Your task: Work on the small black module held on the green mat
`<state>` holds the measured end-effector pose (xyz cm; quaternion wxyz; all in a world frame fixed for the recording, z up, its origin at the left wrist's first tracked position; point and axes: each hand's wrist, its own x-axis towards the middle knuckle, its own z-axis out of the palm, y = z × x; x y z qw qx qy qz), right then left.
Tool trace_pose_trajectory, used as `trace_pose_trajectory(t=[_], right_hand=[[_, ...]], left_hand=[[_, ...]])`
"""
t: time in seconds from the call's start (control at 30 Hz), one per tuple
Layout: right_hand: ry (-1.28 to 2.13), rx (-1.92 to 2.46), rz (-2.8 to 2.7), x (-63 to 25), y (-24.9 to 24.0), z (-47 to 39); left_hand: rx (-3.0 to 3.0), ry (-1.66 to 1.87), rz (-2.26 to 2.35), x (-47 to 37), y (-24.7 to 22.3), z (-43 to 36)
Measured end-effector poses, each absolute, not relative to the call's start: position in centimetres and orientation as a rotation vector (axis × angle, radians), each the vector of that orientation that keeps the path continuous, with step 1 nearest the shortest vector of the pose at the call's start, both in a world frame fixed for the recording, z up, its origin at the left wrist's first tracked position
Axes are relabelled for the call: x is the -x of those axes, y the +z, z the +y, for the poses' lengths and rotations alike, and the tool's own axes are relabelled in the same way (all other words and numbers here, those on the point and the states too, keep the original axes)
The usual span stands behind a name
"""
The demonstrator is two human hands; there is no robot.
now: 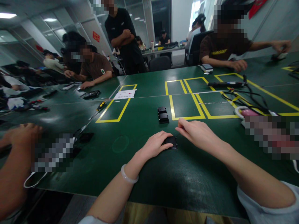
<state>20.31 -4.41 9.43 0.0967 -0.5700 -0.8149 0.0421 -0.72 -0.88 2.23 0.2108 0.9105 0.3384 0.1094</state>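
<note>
A small flat black piece (172,142) lies on the green table, and my left hand (156,143) holds it between thumb and fingers from its left side. Just right of and above it, my right hand (192,130) is closed in a pinch, with something thin and dark at its fingertips, too small to name. Beyond my hands stands a black block of two sections (163,115), touched by neither hand.
Yellow tape outlines (188,118) mark the green table (149,186). A screwdriver (101,106) and a white paper (125,94) are at the left, black cables (254,99) at the right. A co-worker's arm (14,161) reaches in from the left edge.
</note>
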Motion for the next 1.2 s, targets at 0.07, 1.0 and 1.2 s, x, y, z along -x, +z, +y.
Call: trace_pose_trajectory(t=[0.07,1.0,1.2], right_hand=[[0.115,1.701,-2.402,-20.25,9.45,-4.41],[0.163,1.58,-2.381,-20.33,9.02,-4.41],[0.186,1.543,-2.387,-20.25,8.95,-4.5]], left_hand=[[-2.529,0.301,0.94,0.73,2.23,-0.88],[-2.535,0.324,0.945,0.7,2.07,-0.92],[-2.535,0.309,0.941,0.71,1.98,-0.81]])
